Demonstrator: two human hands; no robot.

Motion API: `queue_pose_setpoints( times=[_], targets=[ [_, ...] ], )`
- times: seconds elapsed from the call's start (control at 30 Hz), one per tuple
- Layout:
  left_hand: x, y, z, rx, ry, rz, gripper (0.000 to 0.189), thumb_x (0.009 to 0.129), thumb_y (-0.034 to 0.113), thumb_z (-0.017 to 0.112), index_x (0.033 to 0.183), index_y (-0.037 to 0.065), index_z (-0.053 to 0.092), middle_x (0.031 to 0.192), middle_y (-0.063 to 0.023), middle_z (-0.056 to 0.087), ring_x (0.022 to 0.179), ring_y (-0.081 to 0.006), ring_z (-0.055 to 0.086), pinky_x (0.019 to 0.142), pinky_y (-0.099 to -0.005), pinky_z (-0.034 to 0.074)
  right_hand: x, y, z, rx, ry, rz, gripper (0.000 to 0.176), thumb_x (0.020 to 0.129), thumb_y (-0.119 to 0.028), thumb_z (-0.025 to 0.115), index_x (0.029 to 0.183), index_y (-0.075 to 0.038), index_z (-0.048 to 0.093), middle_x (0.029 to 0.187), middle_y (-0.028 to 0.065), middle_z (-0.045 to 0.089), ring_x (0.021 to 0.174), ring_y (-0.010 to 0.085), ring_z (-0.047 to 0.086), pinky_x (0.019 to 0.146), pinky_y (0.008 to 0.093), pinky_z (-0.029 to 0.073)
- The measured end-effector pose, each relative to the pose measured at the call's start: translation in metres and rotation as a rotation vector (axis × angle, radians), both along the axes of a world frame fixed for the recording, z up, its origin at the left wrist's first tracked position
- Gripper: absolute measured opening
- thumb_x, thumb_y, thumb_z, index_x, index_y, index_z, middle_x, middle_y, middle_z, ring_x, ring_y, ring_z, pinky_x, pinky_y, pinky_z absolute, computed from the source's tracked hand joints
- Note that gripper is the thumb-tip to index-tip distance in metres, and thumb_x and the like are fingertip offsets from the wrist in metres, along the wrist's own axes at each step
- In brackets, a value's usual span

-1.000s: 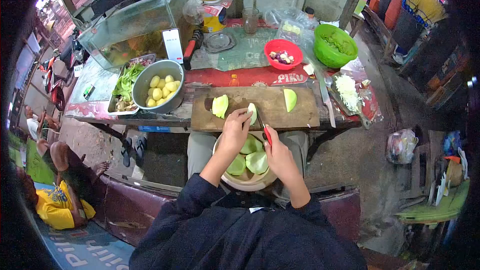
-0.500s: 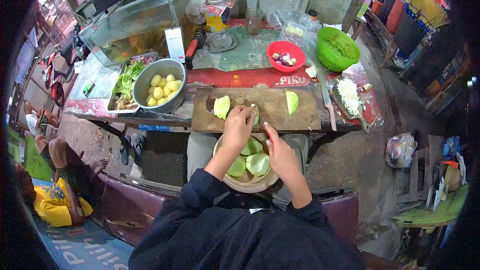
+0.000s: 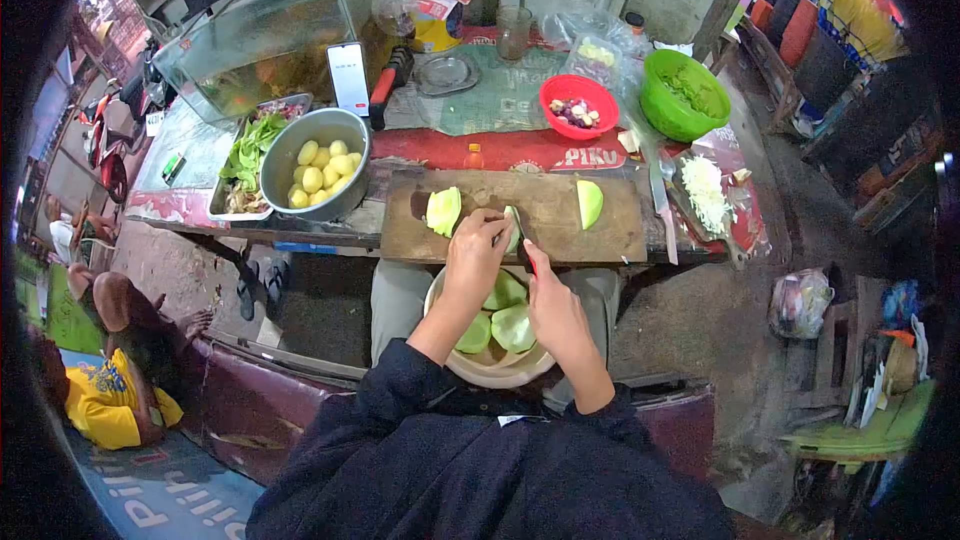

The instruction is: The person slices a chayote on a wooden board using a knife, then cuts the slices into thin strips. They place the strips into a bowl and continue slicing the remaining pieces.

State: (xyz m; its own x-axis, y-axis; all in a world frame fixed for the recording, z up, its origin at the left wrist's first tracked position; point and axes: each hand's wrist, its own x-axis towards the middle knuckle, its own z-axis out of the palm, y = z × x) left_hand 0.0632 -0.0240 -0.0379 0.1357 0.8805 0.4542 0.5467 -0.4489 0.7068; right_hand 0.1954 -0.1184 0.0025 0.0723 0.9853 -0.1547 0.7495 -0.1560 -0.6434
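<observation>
So the left hand pinched a wedge on the board, right hand snug round a knife, two cut pieces lying there and chunkier ones left in the bowl below it.

Red bowl, lime-green bowl, yellow shirt.

A grey pot of peeled potatoes stands at the near edge of the tabletop, toward the left, beside a tray of leafy greens. Behind the pot, a lit phone stands upright near a glass tank by the far left corner. A red bowl and a green bowl sit right of center. White shreds lie toward the right edge, near a loose knife. Dark sandals lie on the ground below.
</observation>
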Motion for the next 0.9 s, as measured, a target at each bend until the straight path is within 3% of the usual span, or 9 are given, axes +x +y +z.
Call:
queue_pose_setpoints(
  times=[0.3, 0.4, 0.57, 0.77, 0.9],
  targets=[
    [0.006, -0.001, 0.001, -0.068, -0.122, 0.078, 0.011, 0.086, 0.011, 0.073, 0.086, 0.0, 0.072, 0.09, -0.013, 0.069, 0.08, -0.0303, 0.069, 0.072, -0.0404, 0.055, 0.009, -0.025, -0.002, 0.114, 0.104, 0.007, 0.048, 0.106, -0.018, 0.041, 0.152, -0.019, 0.03, 0.108, 0.0319, 0.066, 0.095, 0.0527, 0.062, 0.08, 0.0605, 0.049],
    [0.01, 0.0, 0.004, -0.06, -0.083, 0.12, 0.012, 0.085, 0.012, 0.074, 0.083, 0.001, 0.07, 0.087, -0.0121, 0.067, 0.078, -0.0296, 0.068, 0.07, -0.0405, 0.054, 0.012, -0.015, 0.011, 0.005, 0.04, -0.021, 0.049, 0.105, -0.019, 0.042, 0.153, -0.02, 0.031, 0.118, 0.029, 0.064, 0.097, 0.0524, 0.063, 0.081, 0.0607, 0.05],
    [0.01, 0.003, -0.004, 0.005, -0.013, 0.158, 0.012, 0.083, 0.013, 0.075, 0.08, 0.003, 0.07, 0.084, -0.0115, 0.065, 0.078, -0.0304, 0.067, 0.069, -0.0412, 0.053, 0.008, -0.012, 0.001, 0.189, 0.012, 0.068, 0.05, 0.105, -0.019, 0.042, 0.153, -0.021, 0.031, 0.107, 0.0309, 0.066, 0.091, 0.0525, 0.064, 0.077, 0.0609, 0.05],
    [0.008, 0.001, -0.001, -0.004, 0.009, 0.113, 0.011, 0.083, 0.012, 0.075, 0.082, 0.003, 0.07, 0.083, -0.0115, 0.065, 0.076, -0.0305, 0.066, 0.07, -0.0415, 0.053, 0.0, 0.005, 0.002, 0.009, -0.007, 0.021, 0.05, 0.105, -0.018, 0.042, 0.153, -0.021, 0.03, 0.094, 0.0293, 0.068, 0.087, 0.0526, 0.063, 0.075, 0.0632, 0.048],
    [0.008, 0.0, 0.0, -0.037, -0.056, 0.113, 0.011, 0.085, 0.012, 0.075, 0.083, 0.002, 0.07, 0.081, -0.0108, 0.064, 0.071, -0.0269, 0.066, 0.066, -0.0377, 0.053, 0.003, 0.003, 0.004, -0.024, 0.02, 0.031, 0.051, 0.105, -0.017, 0.042, 0.154, -0.02, 0.029, 0.102, 0.0311, 0.067, 0.09, 0.0525, 0.064, 0.076, 0.0627, 0.048]
  ],
)
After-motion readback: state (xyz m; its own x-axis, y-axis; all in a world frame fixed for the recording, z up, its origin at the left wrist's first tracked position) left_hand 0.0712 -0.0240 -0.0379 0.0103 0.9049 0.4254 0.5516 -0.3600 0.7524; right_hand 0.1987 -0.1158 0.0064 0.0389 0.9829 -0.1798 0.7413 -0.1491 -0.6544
